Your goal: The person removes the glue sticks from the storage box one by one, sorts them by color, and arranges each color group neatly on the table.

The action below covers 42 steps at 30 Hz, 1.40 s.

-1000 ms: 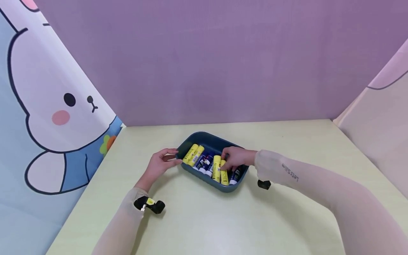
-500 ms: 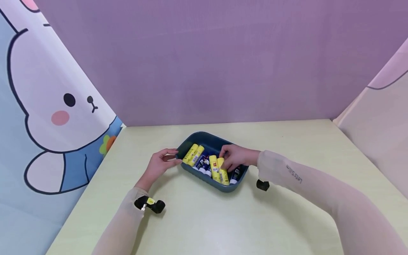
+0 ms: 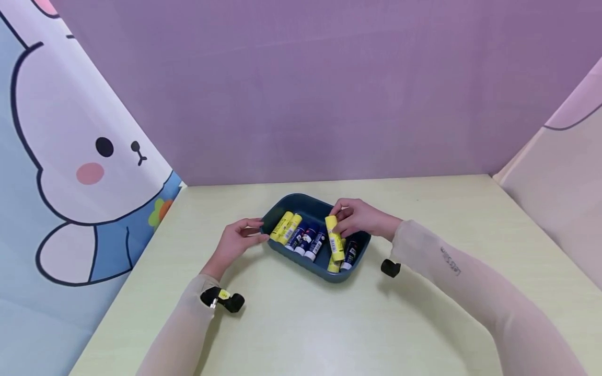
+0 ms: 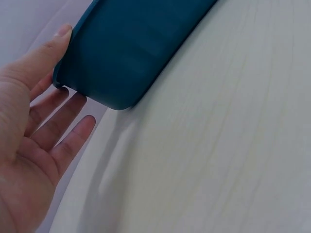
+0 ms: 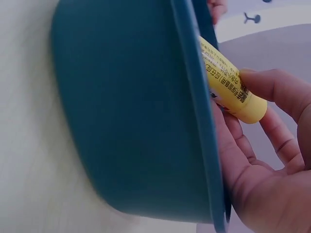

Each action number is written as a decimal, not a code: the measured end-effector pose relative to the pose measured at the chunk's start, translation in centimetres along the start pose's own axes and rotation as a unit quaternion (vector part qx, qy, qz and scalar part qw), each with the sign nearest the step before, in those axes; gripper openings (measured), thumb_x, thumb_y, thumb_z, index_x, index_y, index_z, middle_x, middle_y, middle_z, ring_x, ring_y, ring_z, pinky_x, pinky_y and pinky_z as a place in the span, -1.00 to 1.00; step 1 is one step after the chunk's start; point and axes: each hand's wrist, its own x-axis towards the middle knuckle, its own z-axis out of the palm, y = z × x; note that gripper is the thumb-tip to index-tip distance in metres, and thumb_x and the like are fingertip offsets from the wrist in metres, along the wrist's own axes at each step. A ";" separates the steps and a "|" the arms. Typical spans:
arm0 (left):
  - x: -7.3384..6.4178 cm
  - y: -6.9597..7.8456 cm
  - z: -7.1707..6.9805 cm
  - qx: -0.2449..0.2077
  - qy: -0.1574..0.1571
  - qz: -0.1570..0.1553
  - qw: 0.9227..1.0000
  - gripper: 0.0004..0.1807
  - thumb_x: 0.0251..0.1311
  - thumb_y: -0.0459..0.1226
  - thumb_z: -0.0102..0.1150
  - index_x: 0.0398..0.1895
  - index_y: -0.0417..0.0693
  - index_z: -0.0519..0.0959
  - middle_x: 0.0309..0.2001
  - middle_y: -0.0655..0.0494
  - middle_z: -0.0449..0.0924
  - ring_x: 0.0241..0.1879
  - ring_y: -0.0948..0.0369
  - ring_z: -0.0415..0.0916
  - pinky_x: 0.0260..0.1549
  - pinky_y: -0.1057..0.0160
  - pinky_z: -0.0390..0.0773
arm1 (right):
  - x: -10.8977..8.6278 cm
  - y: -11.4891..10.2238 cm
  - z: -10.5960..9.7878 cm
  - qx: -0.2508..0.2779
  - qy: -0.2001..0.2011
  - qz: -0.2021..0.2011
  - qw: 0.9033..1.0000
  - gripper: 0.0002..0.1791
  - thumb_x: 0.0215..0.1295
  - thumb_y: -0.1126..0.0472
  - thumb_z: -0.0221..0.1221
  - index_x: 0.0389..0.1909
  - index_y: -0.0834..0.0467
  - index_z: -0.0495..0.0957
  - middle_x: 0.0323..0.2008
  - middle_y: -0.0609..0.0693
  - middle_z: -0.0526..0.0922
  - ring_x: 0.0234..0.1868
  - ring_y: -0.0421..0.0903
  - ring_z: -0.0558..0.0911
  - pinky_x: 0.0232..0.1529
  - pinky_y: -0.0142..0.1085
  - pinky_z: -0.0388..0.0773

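A dark teal plastic bin (image 3: 312, 209) sits on the table, holding several yellow glue sticks (image 3: 284, 227) and several dark blue glue sticks with white ends (image 3: 307, 239). My right hand (image 3: 359, 218) pinches one yellow glue stick (image 3: 334, 241) by its upper end. That stick is tilted up inside the bin's right part, over another yellow stick (image 3: 333, 267). In the right wrist view, thumb and fingers grip the stick's end (image 5: 235, 90) at the rim. My left hand (image 3: 232, 243) touches the bin's left end, with thumb and mostly straight fingers spread at the rim (image 4: 80, 26).
A pale wooden table (image 3: 301, 329) surrounds the bin. A purple panel (image 3: 329, 104) stands along its back edge, with a cartoon-printed panel (image 3: 94, 209) at left and a pale panel (image 3: 564, 172) at right. Small black cameras (image 3: 390, 268) sit at both wrists.
My right hand has lifted a yellow glue stick up from the row and moved slightly back. A neighbouring blue stick shows more fully. My left hand and the bin stay about where they were.
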 end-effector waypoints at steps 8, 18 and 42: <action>0.1 0.1 0.0 0.009 0.000 0.001 1.000 -0.63 0.13 -0.40 0.43 -0.01 -0.36 0.60 0.26 -0.24 0.48 0.12 -0.14 0.56 -0.06 0.28 0.65 | -0.3 0.2 -0.9 0.034 0.015 -0.017 0.999 -0.66 0.23 0.55 0.22 0.00 0.37 0.40 -0.13 0.24 0.57 -0.29 -0.02 0.68 -0.14 -0.16 0.72; 0.1 0.5 0.4 0.004 0.000 0.008 1.000 -0.64 0.12 -0.43 0.42 -0.01 -0.38 0.60 0.25 -0.25 0.49 0.12 -0.16 0.55 -0.07 0.30 0.66 | -0.8 -0.3 -2.0 0.053 0.039 -0.027 0.997 -0.62 0.24 0.52 0.23 0.05 0.36 0.40 -0.06 0.25 0.50 -0.21 0.01 0.65 -0.09 -0.17 0.70; 0.1 0.4 0.7 0.011 0.002 0.003 1.000 -0.61 0.13 -0.39 0.43 0.02 -0.36 0.60 0.26 -0.22 0.49 0.14 -0.12 0.55 -0.06 0.30 0.65 | -2.3 -0.7 -5.8 0.123 0.135 -0.055 0.982 -0.59 0.32 0.54 0.15 0.14 0.20 0.45 0.09 0.23 0.45 -0.10 -0.09 0.64 -0.07 -0.30 0.68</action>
